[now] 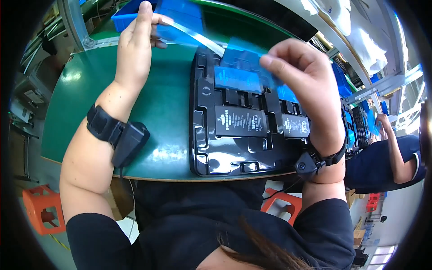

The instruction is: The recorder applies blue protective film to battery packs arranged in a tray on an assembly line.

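Note:
My left hand (136, 42) is raised beyond the tray's far left corner, thumb pointing up. Its fingers close on one end of a thin, pale, shiny strip (193, 34), blurred by motion, which slants down toward the tray. Over the tray's far part, my right hand (303, 67) pinches a translucent blue film (249, 56), also smeared. Below lies a black moulded tray (231, 157) with flat black batteries in its pockets: a bare one (240, 121) at the near left, another (294, 125) at the near right. Blue film covers a battery (237, 80) farther back.
The tray rests on a green-topped table (112, 148). A blue bin (126, 19) stands at the far left behind my left hand. On the right, a co-worker's arm (396, 148) reaches over more black trays (355, 121). An orange stool (42, 209) is at the lower left.

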Demonstrator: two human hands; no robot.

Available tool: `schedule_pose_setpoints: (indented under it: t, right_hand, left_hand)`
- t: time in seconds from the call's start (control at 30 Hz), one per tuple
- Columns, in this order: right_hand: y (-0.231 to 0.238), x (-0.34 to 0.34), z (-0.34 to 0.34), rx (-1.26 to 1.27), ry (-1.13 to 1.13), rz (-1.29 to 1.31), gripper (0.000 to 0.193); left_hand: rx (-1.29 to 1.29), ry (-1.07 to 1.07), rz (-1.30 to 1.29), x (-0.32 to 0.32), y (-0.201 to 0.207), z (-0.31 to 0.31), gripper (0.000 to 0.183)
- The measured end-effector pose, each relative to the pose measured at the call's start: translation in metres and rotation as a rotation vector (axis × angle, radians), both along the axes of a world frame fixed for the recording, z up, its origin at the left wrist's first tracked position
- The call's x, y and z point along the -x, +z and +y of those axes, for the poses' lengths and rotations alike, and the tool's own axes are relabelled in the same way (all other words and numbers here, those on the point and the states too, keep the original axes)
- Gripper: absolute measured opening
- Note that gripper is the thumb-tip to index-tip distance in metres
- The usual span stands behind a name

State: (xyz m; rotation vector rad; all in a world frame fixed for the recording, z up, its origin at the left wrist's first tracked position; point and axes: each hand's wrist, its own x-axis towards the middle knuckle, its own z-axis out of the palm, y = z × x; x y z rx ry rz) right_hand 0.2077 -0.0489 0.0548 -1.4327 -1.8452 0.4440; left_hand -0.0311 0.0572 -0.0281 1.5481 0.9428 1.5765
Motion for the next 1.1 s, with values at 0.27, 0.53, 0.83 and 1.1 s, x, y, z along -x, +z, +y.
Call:
schedule_pose_setpoints:
  t: [0.27,0.53,0.83,1.1]
  right_hand:
    - [0.001,0.011,-0.015,0.373,0.162,-0.306,0.018]
    - [-0.006,0.007,-0.010,0.541,0.199,-0.211,0.018]
    - [-0.008,0.008,-0.011,0.496,0.191,-0.274,0.016]
    - [-0.004,0.010,-0.013,0.504,0.199,-0.302,0.016]
  left_hand:
    - [0.063,-0.056,-0.016,0.003,-0.017,0.013,0.061]
    - [0.078,-0.069,0.002,0.003,-0.016,0.011,0.059]
    - [0.154,-0.088,-0.173,-0.005,-0.018,0.012,0.053]
    - [0.146,-0.104,-0.178,-0.003,-0.016,0.012,0.055]
